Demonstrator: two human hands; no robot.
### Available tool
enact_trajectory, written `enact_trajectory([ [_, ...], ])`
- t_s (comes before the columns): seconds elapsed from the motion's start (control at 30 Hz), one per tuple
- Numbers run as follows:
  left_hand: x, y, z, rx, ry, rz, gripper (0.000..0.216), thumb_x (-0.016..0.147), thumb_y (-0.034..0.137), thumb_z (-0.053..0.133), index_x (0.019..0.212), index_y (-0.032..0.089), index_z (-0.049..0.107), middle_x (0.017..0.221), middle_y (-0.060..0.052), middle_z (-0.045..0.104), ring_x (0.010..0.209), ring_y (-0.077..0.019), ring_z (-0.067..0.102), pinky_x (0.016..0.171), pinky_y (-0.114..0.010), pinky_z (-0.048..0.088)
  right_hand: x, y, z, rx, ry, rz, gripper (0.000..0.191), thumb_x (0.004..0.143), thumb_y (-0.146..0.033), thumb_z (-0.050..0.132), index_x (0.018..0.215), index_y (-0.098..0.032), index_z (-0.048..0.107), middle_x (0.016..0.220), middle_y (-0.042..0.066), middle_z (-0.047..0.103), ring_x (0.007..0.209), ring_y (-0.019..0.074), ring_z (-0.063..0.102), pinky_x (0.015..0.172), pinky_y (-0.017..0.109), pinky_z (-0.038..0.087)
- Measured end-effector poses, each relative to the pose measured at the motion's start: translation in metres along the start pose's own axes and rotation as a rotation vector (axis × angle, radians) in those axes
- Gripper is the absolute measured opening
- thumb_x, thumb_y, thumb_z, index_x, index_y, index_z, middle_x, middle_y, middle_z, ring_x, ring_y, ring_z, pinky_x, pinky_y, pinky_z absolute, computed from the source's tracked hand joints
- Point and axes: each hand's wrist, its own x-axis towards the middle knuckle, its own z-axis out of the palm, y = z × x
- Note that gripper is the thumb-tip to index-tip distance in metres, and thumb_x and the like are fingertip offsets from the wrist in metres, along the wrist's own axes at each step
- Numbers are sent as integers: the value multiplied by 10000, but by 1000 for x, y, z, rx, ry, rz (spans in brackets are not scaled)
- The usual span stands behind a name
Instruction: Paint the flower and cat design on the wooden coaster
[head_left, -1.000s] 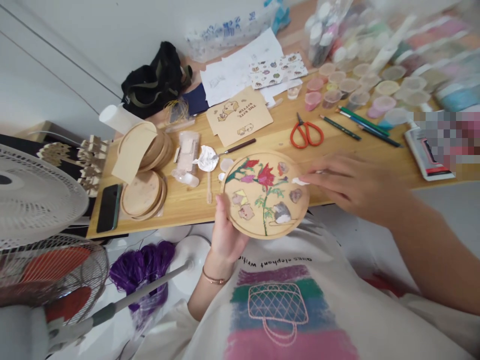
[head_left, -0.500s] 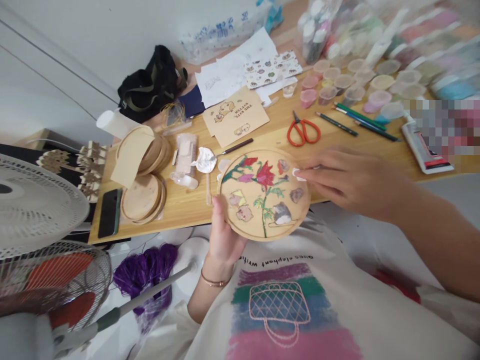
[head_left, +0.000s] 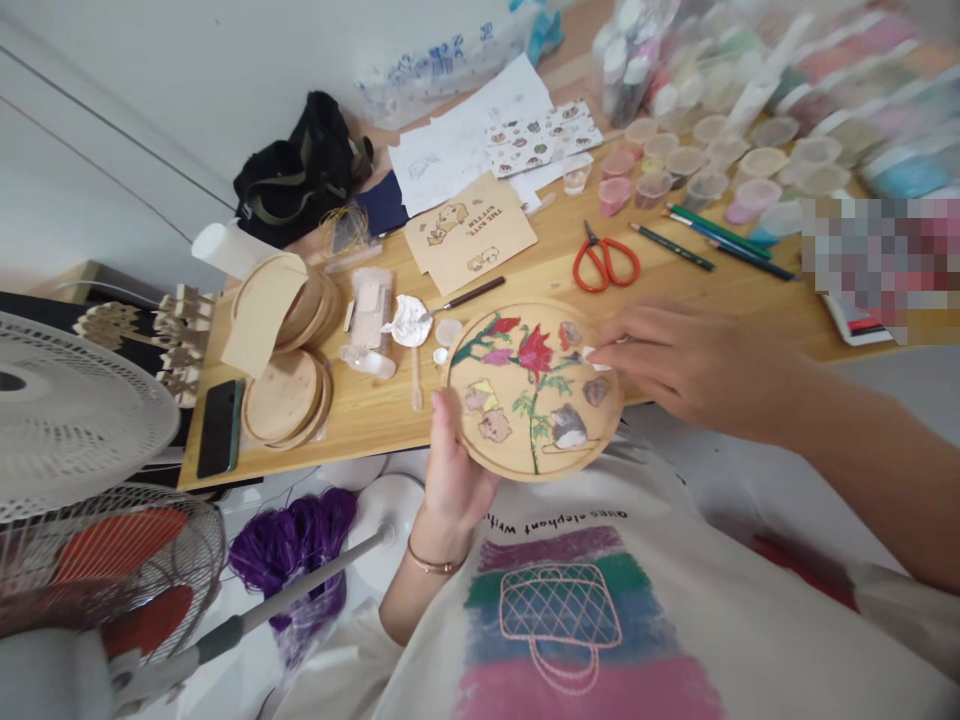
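Note:
My left hand (head_left: 454, 470) grips the near left edge of a round wooden disc (head_left: 534, 388) painted with red flowers, green stems and small animals. It holds the disc level over the table's front edge. My right hand (head_left: 679, 360) reaches in from the right, its fingers pinched on a small white piece (head_left: 596, 354) at the disc's right rim. A gold bracelet sits on my left wrist.
On the wooden table (head_left: 375, 405) lie red scissors (head_left: 606, 262), pencils (head_left: 705, 240), a brush (head_left: 472, 294), stacked wooden discs (head_left: 289, 345), a black phone (head_left: 220, 425), printed cards, papers, a black bag (head_left: 300, 170) and several small paint cups (head_left: 675, 170). A fan (head_left: 67, 480) stands at the left.
The white piece in my right hand shifted slightly along the disc's right rim. The disc and my left hand stayed nearly in place; the view drifted a little.

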Motion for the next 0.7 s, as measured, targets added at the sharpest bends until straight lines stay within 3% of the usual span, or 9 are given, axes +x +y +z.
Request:
enact_trajectory([
  [0.1, 0, 0, -1, 3, 5, -17, 705, 906, 752, 348, 1395, 283, 543, 1449, -39, 595, 1537, -285, 241, 1246, -493, 262, -3, 0, 1, 12, -16, -2, 311, 968, -120, 384, 929, -185, 686, 929, 74, 660, 872, 199, 600, 760, 352, 501],
  [0.4, -1, -1, -3, -2, -7, -49, 702, 895, 755, 372, 1375, 281, 563, 1460, -33, 584, 1543, -303, 214, 1245, -508, 269, -10, 3, -4, -47, 117, -54, 263, 985, -129, 399, 986, -202, 651, 971, 56, 662, 912, 171, 580, 815, 326, 483],
  [0.7, -3, -1, 1, 2, 14, -15, 688, 912, 744, 334, 1399, 306, 548, 1449, -11, 595, 1540, -291, 228, 1242, -505, 276, -12, -3, -7, -30, 20, -49, 270, 986, -133, 401, 1017, -196, 662, 984, 61, 643, 898, 187, 553, 797, 341, 466],
])
